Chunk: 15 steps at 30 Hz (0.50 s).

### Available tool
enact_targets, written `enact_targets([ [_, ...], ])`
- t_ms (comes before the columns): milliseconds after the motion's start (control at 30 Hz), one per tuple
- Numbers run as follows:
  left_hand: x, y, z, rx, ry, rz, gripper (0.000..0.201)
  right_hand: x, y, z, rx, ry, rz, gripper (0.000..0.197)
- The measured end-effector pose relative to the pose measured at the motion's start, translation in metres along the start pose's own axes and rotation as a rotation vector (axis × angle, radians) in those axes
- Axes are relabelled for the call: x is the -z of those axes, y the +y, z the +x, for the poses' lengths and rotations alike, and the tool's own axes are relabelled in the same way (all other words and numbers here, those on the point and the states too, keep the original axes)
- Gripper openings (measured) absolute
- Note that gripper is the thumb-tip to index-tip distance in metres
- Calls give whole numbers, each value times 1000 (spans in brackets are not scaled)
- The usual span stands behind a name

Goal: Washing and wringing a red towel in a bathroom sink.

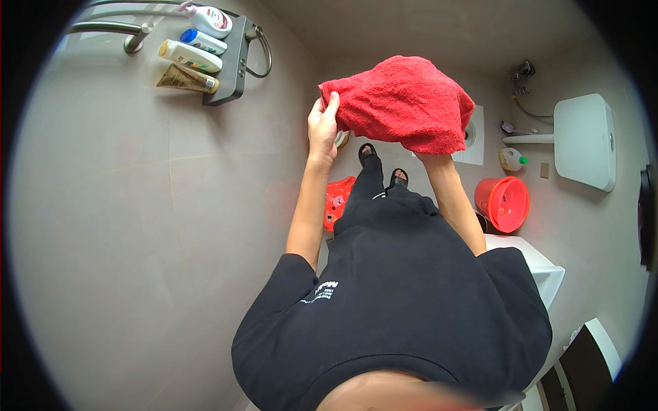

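Note:
A red terry towel (401,103) is held up in front of me, bunched and folded over. My left hand (323,127) pinches its left corner, thumb on top and fingers behind. The towel's right part drapes over my right hand (430,160), so only the wrist and heel of that hand show below the cloth. Whether those hidden fingers grip the fabric does not show.
A wall shelf (236,61) at upper left carries several toiletry bottles. To the right are red buckets (504,203), a jug with a green cap (510,159) and a white cistern (585,142). A red plastic stool (336,202) stands by my legs, near a squat toilet (475,144).

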State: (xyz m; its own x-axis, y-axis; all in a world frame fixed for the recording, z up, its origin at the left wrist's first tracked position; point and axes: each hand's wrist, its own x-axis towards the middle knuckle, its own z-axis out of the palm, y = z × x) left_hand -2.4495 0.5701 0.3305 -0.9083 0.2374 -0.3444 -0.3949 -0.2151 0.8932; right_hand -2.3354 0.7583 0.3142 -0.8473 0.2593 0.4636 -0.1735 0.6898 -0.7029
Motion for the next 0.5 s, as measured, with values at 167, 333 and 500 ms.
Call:
enact_targets([
  [167,0,0,-9,-6,-98,-17,35,-7,4,2,24,25,-24,65],
  [333,-23,-2,-35,-307,-2,46,41,2,-2,1,6,-22,241,66],
  [500,-18,15,-67,-646,138,396,52,15,-36,9,35,-13,468,64],
])
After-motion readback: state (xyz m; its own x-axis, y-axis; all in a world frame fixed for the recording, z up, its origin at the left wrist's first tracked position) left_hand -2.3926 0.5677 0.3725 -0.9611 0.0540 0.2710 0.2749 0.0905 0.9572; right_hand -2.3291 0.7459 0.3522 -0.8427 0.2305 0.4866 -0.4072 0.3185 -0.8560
